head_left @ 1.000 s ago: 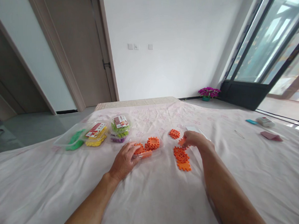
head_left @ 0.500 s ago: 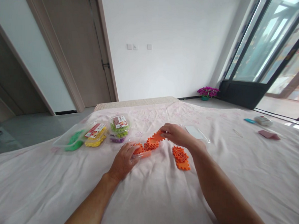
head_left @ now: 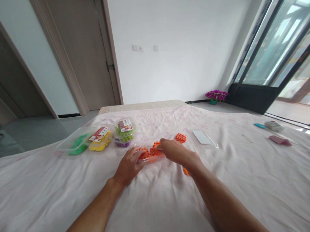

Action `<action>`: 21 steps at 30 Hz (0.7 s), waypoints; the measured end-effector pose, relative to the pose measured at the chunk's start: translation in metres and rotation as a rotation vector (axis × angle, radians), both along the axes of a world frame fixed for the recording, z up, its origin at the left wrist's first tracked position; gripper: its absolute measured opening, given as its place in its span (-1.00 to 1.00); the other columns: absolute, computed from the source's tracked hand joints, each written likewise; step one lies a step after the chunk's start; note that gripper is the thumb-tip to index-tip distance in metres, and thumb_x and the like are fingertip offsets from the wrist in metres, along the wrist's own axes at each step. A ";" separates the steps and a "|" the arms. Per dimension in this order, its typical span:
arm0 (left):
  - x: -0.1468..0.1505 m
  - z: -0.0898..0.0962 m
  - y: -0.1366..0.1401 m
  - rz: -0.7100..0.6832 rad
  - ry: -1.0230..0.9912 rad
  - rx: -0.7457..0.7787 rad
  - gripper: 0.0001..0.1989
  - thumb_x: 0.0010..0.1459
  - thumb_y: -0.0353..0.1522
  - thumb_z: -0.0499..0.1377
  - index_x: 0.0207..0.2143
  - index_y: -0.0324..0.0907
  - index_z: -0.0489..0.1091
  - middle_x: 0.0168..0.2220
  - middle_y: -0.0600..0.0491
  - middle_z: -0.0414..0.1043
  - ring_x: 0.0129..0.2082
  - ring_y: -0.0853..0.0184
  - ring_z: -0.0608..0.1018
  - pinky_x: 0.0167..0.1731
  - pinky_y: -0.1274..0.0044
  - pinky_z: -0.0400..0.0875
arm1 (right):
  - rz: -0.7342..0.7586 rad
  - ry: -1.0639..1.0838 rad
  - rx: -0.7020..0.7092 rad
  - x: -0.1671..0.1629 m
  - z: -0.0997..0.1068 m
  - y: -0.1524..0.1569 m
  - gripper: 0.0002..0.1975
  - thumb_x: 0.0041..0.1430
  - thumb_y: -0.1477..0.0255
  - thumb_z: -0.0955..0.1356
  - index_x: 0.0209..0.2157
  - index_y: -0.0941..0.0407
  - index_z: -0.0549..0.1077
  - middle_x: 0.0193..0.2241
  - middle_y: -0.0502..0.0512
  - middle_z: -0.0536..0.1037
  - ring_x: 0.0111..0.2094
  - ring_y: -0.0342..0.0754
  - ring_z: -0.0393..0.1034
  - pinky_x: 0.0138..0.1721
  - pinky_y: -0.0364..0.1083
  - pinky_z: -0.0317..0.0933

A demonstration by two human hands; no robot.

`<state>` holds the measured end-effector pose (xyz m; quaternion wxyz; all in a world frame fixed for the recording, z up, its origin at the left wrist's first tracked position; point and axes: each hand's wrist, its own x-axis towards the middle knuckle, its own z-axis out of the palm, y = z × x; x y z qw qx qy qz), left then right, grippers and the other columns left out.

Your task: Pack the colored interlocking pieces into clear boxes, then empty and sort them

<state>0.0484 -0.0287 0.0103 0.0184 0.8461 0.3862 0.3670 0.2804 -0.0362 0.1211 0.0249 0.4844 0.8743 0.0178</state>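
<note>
My left hand (head_left: 129,165) is closed on the left end of a clear plastic box (head_left: 152,159), its thumb in front and its fingers over the rim. Orange toothed building tiles (head_left: 144,153) lie inside. At the box's right end, the bent fingers of my right hand (head_left: 173,150) pinch an orange tile (head_left: 156,144); the fingertips are partly hidden. Just beyond the right wrist, a small group of orange tiles (head_left: 181,138) rests on the cloth. Another orange tile (head_left: 186,171) peeks out from under the right forearm, mostly covered by it.
Tubs with green pieces (head_left: 79,144), yellow pieces (head_left: 100,144) and lime pieces (head_left: 124,133) stand at the left. A clear lid with a white label (head_left: 201,137) lies to the right. Farther right are a pink cloth (head_left: 279,140) and a blue item (head_left: 260,125).
My right hand has come down and left from above the box's right side to the tiles in it. Orange tiles now show on the cloth behind that hand. My left hand keeps its place.
</note>
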 end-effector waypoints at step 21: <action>-0.001 -0.004 0.003 0.003 0.029 0.005 -0.63 0.20 -0.34 0.19 0.07 -0.09 0.35 0.11 -0.07 0.37 0.14 0.15 0.40 0.16 0.22 0.34 | -0.095 0.234 -0.049 0.017 0.010 0.008 -0.73 0.20 0.54 0.28 -0.26 0.01 0.61 -0.25 0.05 0.64 -0.22 -0.04 0.49 -0.19 -0.15 0.20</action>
